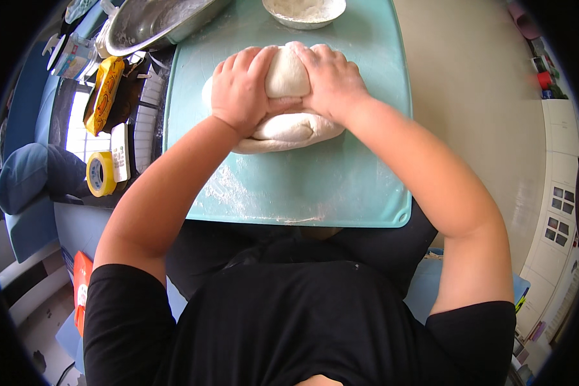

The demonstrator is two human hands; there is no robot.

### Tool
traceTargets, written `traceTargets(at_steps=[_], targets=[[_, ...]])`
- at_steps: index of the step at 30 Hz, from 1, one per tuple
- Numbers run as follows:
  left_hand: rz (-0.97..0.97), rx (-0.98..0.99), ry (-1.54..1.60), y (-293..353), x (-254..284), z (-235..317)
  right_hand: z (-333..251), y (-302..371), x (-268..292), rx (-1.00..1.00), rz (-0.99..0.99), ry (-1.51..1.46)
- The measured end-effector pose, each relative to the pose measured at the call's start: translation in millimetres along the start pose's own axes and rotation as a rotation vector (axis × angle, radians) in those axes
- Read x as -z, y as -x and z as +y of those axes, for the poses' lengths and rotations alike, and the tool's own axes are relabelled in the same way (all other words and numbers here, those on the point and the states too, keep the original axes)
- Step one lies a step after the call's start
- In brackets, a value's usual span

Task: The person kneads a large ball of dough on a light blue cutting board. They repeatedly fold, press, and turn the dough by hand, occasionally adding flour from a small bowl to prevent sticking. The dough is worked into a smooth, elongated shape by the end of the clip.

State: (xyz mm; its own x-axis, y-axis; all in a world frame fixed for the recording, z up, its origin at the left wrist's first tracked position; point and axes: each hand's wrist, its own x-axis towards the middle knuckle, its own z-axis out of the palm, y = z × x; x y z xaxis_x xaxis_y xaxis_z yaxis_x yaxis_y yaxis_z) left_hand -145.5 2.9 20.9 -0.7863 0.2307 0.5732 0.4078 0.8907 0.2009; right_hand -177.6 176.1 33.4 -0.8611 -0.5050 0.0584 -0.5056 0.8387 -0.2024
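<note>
A large white lump of dough (288, 76) lies toward the far half of a pale green board (302, 186). My left hand (241, 90) presses on its left side, fingers bent over the top. On the other side my right hand (331, 80) bears down in the same way, its fingers curled over the far edge. Between the hands the dough bulges up, and a folded part of it spreads out nearer to me below the wrists. Loose flour dusts the board at the near left. The undersides of both palms are hidden against the dough.
A metal basin (164, 26) stands at the far left, and a bowl of flour (304, 9) at the board's far edge. Left of the board are a yellow packet (104, 95), a white remote control (120, 153) and a roll of yellow tape (101, 174).
</note>
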Motion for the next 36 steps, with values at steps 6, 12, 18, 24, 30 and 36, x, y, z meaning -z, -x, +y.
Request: traceTargets(at_steps=[6,12,18,24,30,36], targets=[[-0.088,0.088,-0.058,-25,-17,-23,9,-36,0,-0.107,-0.045,-0.035],[-0.322,0.134,0.018,-29,11,4,8,-7,19,-0.195,-0.153,-0.065],[-0.314,0.019,0.025,31,94,46,-37,85,74,0.109,-0.043,-0.071],[-0.18,-0.032,-0.006,82,79,77,-33,130,4,0.236,0.19,-0.049],[-0.081,-0.093,-0.065,63,50,39,-10,88,-23,0.309,0.374,-0.041],[-0.364,0.124,0.033,-13,22,-9,-10,-5,13,0.007,-0.019,0.008]])
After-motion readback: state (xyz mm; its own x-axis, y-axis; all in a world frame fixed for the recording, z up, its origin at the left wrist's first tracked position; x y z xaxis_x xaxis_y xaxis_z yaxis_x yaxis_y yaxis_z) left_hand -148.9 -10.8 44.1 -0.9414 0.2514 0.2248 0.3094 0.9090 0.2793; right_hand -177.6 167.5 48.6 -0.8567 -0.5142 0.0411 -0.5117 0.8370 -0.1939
